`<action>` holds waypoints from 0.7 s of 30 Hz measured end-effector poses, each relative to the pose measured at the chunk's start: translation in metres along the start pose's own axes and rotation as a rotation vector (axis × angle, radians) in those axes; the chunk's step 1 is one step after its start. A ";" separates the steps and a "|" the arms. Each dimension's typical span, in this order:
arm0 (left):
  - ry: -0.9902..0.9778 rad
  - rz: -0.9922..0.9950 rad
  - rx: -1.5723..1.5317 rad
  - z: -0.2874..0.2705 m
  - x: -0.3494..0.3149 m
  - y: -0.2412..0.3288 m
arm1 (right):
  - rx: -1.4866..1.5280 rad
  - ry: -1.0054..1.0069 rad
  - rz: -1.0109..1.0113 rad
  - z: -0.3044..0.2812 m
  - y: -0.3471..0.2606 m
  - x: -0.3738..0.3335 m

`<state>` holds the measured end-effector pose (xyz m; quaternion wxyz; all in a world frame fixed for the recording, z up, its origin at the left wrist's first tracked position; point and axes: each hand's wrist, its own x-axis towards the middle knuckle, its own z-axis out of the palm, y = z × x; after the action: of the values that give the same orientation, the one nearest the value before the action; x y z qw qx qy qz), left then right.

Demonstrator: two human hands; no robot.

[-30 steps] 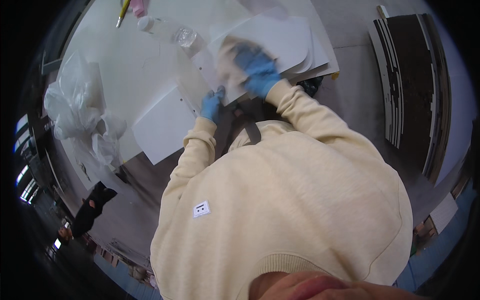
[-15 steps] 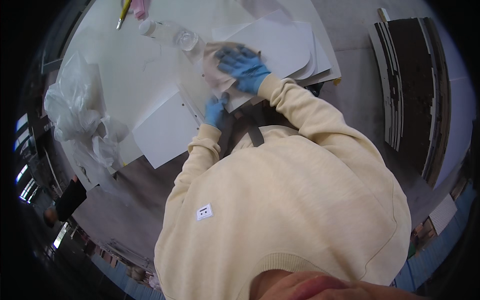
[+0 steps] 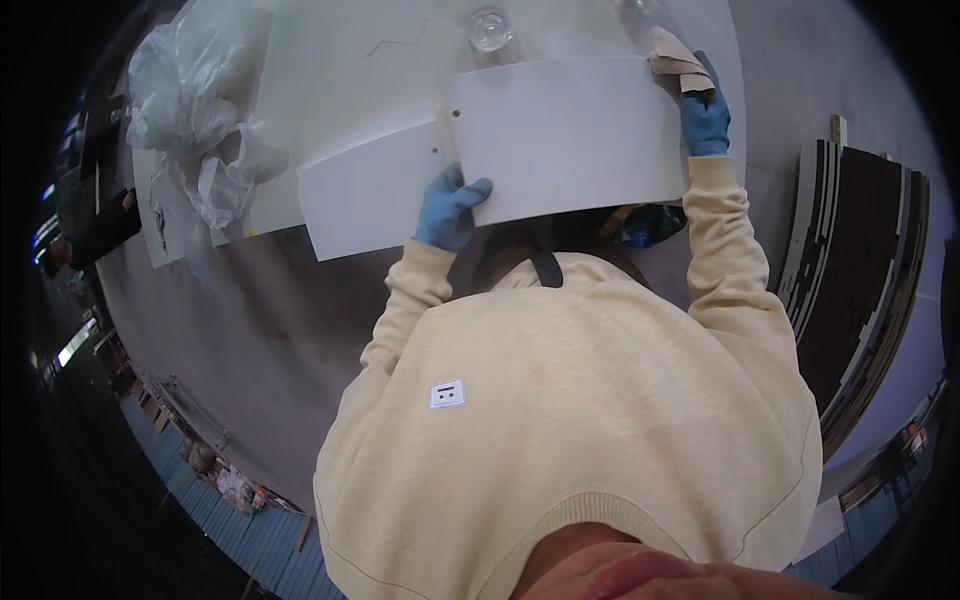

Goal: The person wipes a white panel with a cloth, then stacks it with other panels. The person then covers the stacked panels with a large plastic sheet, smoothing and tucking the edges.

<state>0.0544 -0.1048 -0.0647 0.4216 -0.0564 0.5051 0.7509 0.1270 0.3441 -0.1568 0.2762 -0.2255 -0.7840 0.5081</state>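
Once the pale desk is read as a dial, with twelve lying away from the wearer and the hub set at the large white panel, a stack of dark and white boards is found at four o'clock, well apart from the desk. The panel itself is laid flat along the near edge, which is covered by it there. At nine o'clock, beyond a second white panel, a heap of clear plastic bags is spread. That second panel is set just beside the first, a little below nine, and its near corner is carried past the edge of the desk. At eight o'clock the near corner of the large panel is touched by the blue-gloved left hand; its thumb is laid over the corner and its fingers are curled, but whether the panel is pinched cannot be told. At three o'clock, by the opposite end, the right hand, likewise gloved, is closed around a folded beige cloth, which is held at two. A clear bottle is seen at eleven, just beyond the far edge.
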 end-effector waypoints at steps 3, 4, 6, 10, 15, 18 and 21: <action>0.070 0.019 0.089 -0.025 -0.039 0.016 | -0.228 -0.027 0.181 0.025 -0.040 -0.020; 0.104 0.031 0.104 -0.037 -0.048 0.018 | -0.250 -0.009 0.155 0.042 -0.053 -0.025; 0.111 0.091 0.092 -0.064 -0.067 0.020 | -0.308 0.050 0.120 0.079 -0.079 -0.037; 0.469 0.169 0.053 -0.118 -0.084 0.023 | -0.267 -0.041 0.391 0.130 -0.121 -0.038; 0.638 0.221 0.178 -0.150 -0.093 0.041 | -0.005 -0.220 0.729 0.172 -0.152 -0.046; 0.701 0.211 0.098 -0.154 -0.101 0.056 | -0.265 -0.237 0.415 0.192 -0.163 -0.075; 0.710 0.262 0.027 -0.158 -0.104 0.071 | -0.350 -0.232 0.412 0.204 -0.172 -0.103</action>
<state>0.0178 -0.3011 -0.0374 0.1214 -0.2427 0.6325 0.7254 0.0560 0.0766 -0.0871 0.0326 -0.3647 -0.8238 0.4328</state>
